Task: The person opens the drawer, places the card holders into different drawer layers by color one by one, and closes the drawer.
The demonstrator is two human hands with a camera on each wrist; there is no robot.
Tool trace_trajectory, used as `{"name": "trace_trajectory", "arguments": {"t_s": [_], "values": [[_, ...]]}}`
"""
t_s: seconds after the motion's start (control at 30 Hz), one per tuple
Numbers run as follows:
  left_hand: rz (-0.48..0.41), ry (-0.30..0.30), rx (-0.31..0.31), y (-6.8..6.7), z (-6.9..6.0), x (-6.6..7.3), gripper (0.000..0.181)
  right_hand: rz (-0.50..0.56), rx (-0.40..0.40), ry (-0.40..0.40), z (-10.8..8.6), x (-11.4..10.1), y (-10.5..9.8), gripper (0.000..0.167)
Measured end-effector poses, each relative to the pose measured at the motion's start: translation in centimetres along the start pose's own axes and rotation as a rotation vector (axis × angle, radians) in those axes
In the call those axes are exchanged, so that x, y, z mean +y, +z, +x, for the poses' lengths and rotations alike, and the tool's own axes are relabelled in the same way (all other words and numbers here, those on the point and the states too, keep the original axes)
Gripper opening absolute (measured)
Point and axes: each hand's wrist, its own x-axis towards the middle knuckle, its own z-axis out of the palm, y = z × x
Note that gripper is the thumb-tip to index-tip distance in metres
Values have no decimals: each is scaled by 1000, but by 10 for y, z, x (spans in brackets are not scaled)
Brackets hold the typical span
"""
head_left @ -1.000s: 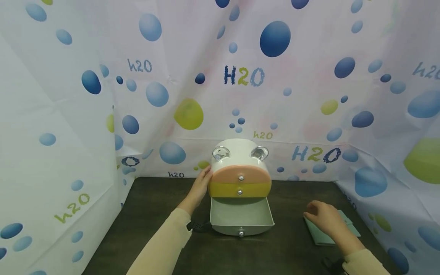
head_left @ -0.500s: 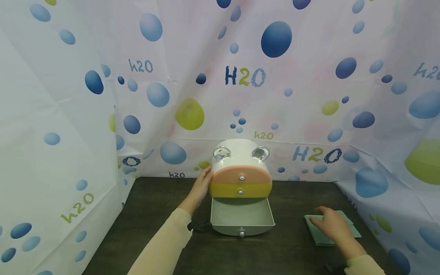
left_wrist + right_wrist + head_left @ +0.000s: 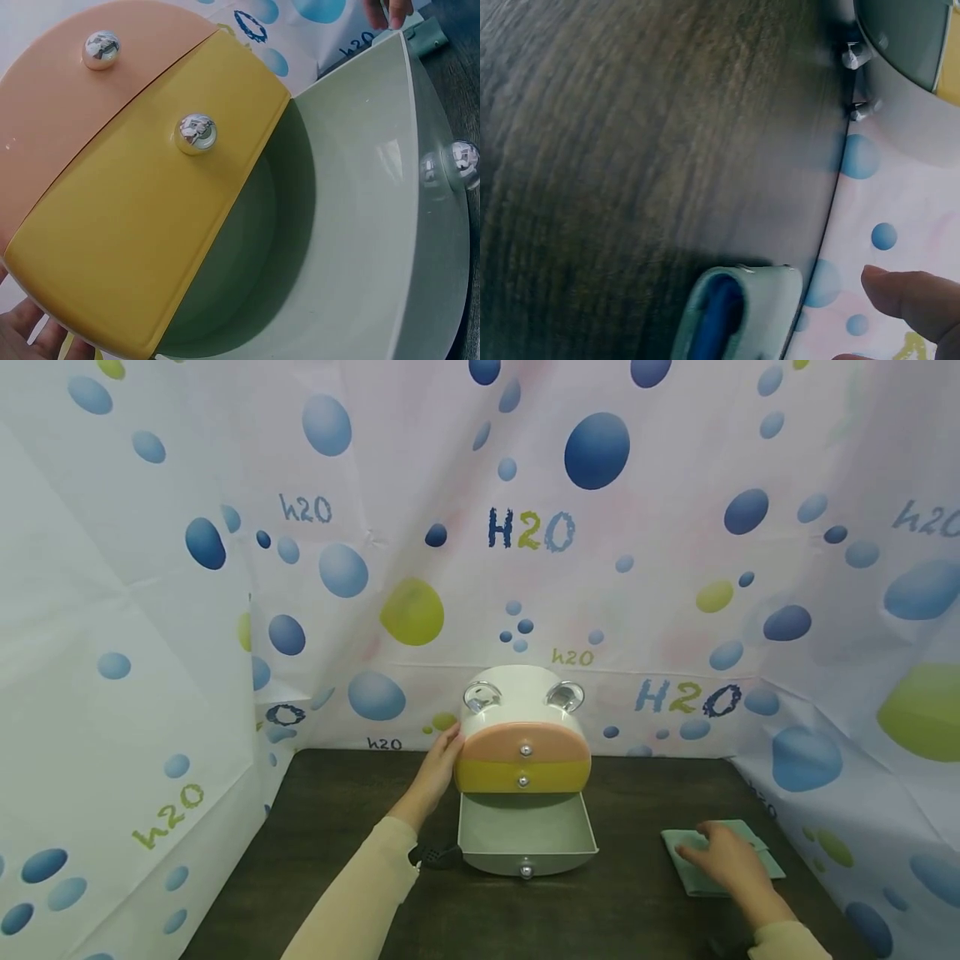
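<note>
A small drawer box (image 3: pixel 517 693) with a white domed top has an orange drawer (image 3: pixel 495 745) and a yellow drawer (image 3: pixel 487 776), both closed. Below them, the pale green bottom drawer (image 3: pixel 525 827) is pulled out, with nothing seen inside. My left hand (image 3: pixel 435 772) rests against the box's left side; its fingers (image 3: pixel 49 337) show at the edge in the left wrist view. To the right lies a flat green folded pouch (image 3: pixel 701 881), blue within its fold in the right wrist view. Just above it hovers my right hand (image 3: pixel 727 860), thumb (image 3: pixel 911 296) and fingers spread, holding nothing.
A dark wood-grain table (image 3: pixel 337 810) bears everything. A white cloth backdrop (image 3: pixel 667 610) printed with blue and green drops stands along the back and both sides. Two shiny round eye-like pieces (image 3: pixel 565 696) stick up from the box top. Chrome knobs (image 3: pixel 526 871) project from the drawer fronts.
My right hand has shifted slightly right and lower over the green pouch, and its thumb and fingers have spread apart. The left hand, box and pouch stay in place.
</note>
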Motion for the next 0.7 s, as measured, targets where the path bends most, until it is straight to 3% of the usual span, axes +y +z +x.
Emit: {"name": "trace_trajectory", "arguments": {"t_s": [0.4, 0.47, 0.7], "values": [[16, -4, -1, -2, -2, 6, 60, -19, -15, 38, 3, 6, 13, 103], [17, 2, 2, -1, 0, 0, 61, -33, -13, 35, 2, 6, 13, 104], [-1, 8, 2, 0, 0, 0, 62, -80, -27, 60, 2, 9, 12, 109]]}}
